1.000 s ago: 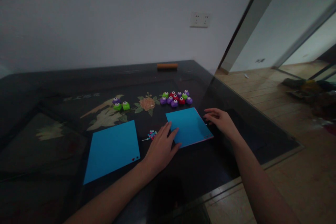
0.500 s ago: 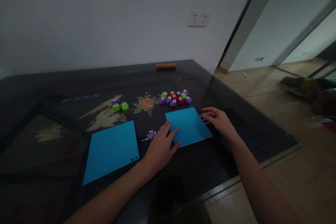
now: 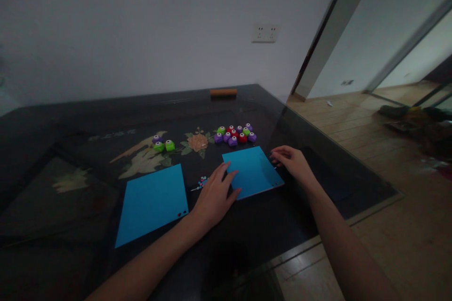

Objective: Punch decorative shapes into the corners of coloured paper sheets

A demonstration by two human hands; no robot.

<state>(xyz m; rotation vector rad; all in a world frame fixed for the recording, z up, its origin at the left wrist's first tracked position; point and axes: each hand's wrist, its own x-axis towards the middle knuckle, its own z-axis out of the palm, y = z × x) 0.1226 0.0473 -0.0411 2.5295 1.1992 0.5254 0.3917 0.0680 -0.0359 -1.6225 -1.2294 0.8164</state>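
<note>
My left hand (image 3: 216, 195) rests with spread fingers on the left edge of a square blue card (image 3: 252, 169) that lies on the dark table. Beside the card's right edge, my right hand (image 3: 291, 164) has its fingers bent together; a small pale tip shows under them, too small to name. Partly covered by my left hand is a little cluster of pink, white and blue bits (image 3: 202, 182) with a thin pale point. A second blue card (image 3: 153, 202), with two small dark marks at its corner, lies to the left of my left forearm.
Several purple, green and red eye-topped pieces (image 3: 233, 135) stand grouped behind the right card. Three more, green and purple (image 3: 164, 144), sit farther left. An orange-brown bar (image 3: 223, 92) lies near the wall. The dark table (image 3: 268, 221) has its right edge beyond my right arm.
The view has tilted slightly, so the scene sits a little lower. The fingers of my right hand have drawn closer together at the card's right edge. My left hand stays on the card.
</note>
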